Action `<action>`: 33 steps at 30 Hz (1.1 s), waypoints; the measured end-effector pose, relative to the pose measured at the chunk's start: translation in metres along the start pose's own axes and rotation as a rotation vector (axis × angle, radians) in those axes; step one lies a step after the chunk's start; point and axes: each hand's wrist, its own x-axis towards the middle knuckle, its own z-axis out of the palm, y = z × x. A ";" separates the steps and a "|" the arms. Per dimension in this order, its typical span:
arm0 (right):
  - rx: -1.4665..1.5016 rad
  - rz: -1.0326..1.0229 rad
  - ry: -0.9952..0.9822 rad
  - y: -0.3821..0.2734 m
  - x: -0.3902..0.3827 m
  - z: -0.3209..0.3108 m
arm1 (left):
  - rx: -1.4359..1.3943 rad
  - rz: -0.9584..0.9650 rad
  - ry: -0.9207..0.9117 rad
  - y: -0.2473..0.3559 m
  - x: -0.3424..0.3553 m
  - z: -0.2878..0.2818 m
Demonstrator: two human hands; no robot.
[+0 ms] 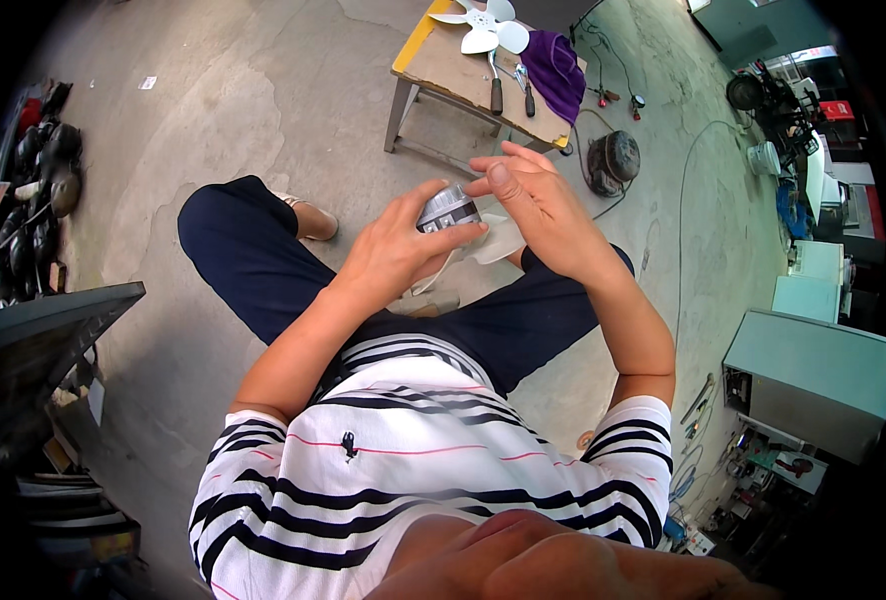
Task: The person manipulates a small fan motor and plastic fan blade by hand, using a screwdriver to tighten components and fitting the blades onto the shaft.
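My left hand (388,243) grips a small silver, cylindrical motor (450,210) with a dark band round it, held up in front of my lap. Its fingers wrap over the top and the thumb presses from below. Beside the motor, my right hand (546,205) has its fingers stretched out, with one fingertip at or very near the motor's right end; whether it touches I cannot tell. Below the right hand shows a flat, off-white piece (501,240), partly hidden, and what supports it is unclear. A pale cord (435,280) hangs under the motor.
Ahead is a low worn table (443,62) carrying a white fan blade (483,25), hand tools (496,92) and a purple cloth (555,75). A black compressor (615,160) stands on the floor right of it. Dark machine parts (48,180) line the left; a pale cabinet (813,365) stands right.
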 end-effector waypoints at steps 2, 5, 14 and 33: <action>-0.202 0.021 0.060 -0.006 -0.004 0.012 | 0.001 0.000 -0.006 -0.001 0.000 0.000; -0.067 -0.089 0.101 -0.001 -0.001 0.014 | -0.016 0.001 -0.014 -0.004 -0.001 0.000; -0.286 0.231 0.445 0.094 0.062 -0.017 | -0.264 -0.179 -0.066 -0.011 -0.005 -0.012; -1.072 0.181 0.611 0.210 0.193 0.016 | -0.203 -0.147 0.337 -0.046 -0.025 -0.011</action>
